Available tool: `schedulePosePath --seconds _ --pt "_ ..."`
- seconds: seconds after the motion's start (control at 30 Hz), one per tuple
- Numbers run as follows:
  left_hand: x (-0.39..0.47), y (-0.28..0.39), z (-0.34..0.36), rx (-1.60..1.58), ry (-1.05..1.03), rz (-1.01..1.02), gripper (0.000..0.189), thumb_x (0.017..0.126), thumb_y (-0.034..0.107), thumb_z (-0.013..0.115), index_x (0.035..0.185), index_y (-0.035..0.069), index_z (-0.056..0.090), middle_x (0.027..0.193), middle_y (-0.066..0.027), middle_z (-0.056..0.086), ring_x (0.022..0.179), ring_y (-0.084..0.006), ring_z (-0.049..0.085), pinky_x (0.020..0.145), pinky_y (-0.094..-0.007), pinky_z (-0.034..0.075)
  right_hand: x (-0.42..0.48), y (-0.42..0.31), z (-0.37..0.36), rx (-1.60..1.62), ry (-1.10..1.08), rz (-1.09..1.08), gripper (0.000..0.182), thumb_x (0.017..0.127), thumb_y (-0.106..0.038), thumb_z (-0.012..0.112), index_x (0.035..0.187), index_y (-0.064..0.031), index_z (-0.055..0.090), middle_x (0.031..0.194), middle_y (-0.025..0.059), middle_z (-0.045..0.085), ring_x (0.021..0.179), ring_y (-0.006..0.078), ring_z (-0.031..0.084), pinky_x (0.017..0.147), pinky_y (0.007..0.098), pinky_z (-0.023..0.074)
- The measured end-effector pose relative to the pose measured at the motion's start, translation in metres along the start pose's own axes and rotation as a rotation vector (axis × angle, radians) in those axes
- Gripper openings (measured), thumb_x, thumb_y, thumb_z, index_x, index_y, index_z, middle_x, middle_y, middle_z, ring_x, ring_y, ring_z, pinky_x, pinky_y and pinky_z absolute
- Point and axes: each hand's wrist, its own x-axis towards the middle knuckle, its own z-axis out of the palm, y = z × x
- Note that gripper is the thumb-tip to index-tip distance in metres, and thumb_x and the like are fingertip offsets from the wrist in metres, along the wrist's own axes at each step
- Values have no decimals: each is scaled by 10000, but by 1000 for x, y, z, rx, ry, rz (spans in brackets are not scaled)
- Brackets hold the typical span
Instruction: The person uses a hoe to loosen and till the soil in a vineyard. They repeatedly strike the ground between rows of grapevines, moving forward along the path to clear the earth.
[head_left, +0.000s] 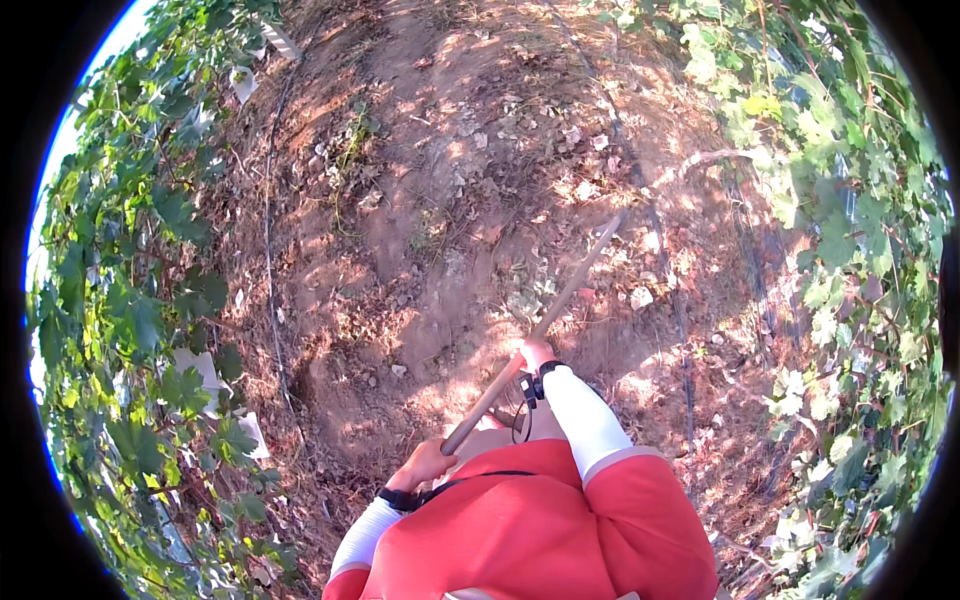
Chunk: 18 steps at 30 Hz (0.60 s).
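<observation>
A long wooden handle (574, 285) runs slantwise from my waist towards the ground at the upper right. My left hand (427, 463) is closed round its near end, low in the picture. Farther along the shaft, my right hand (535, 354) grips it around the middle. The far end of the handle reaches the leaf-strewn soil beside a dark drip hose (660, 232); whether a tool head sits there cannot be told. Both wrists wear dark bands, and a small device with a cord loop hangs at the right one.
Leafy grapevines (135, 300) stand along the left, with white paper pieces (196, 375) among them. More grapevines (862, 262) line the right. Another thin dark hose (270, 247) lies along the left row. Dry leaves and weeds (349, 150) cover parts of the soil.
</observation>
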Motion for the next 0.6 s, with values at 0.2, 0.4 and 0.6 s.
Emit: schedulePosePath --seconds 0.2,0.4,0.6 --pt "-70 -103 20 42 147 57 288 687 204 589 900 12 557 602 -94 554 528 -162 548 497 -291 437 -70 73 75 -54 -149 405 178 748 -218 532 859 -86 487 817 51 497 776 204 476 656 391 417" --pt "-119 -139 35 -169 30 -142 244 707 183 604 852 -4 546 549 -54 516 454 -130 503 408 -270 392 -86 103 92 -234 -399 373 171 775 -218 472 866 -74 488 814 93 540 700 233 535 513 383 437" --pt "-113 -154 77 -266 44 -150 209 707 184 618 771 -4 552 533 -37 511 422 -107 465 381 -262 356 -83 115 66 -73 -460 367 162 800 -214 451 910 -96 458 841 72 539 756 240 553 530 442 435"
